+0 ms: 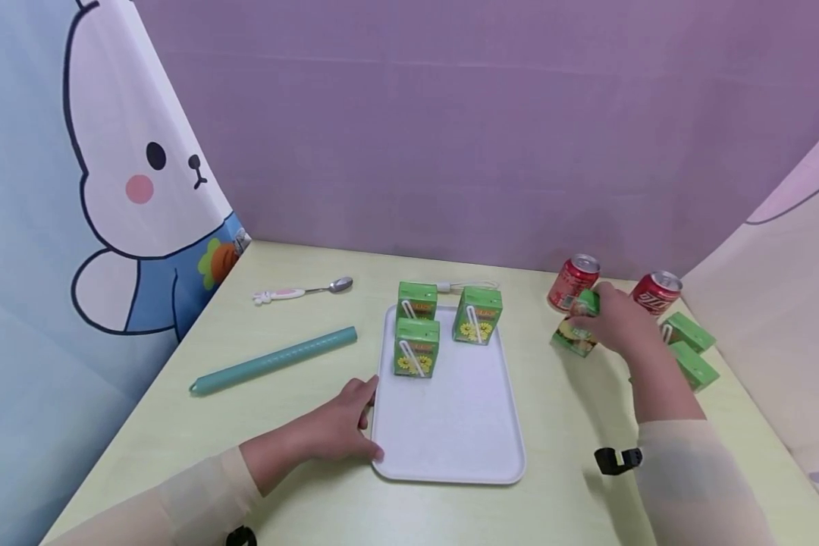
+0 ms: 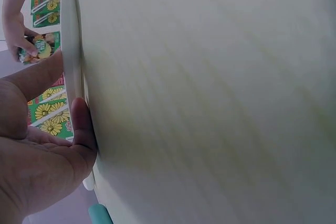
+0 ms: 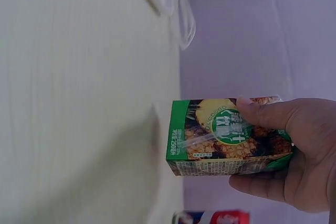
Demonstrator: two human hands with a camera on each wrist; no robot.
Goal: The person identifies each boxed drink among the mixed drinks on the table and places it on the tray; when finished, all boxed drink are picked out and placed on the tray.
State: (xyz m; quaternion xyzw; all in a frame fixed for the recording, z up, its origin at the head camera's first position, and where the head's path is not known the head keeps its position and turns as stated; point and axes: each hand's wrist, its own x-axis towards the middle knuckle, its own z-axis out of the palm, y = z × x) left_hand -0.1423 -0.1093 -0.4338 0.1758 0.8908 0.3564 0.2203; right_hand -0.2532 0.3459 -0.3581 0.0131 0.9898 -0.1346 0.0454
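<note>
A white tray lies on the table, and my left hand grips its left edge. In the left wrist view, a finger curls against the tray's rim. Three green juice cartons with straws stand on the far part of the tray. At the right, my right hand holds another juice carton, which has pineapple pictures. In the right wrist view, this carton is above the table, with the thumb across its face and fingers beneath. Its upper end is partly hidden by the hand.
Two red cans stand at the back right. More green cartons lie beside my right forearm. On the left are a teal rod and a spoon. A white whisk-like utensil lies behind the tray.
</note>
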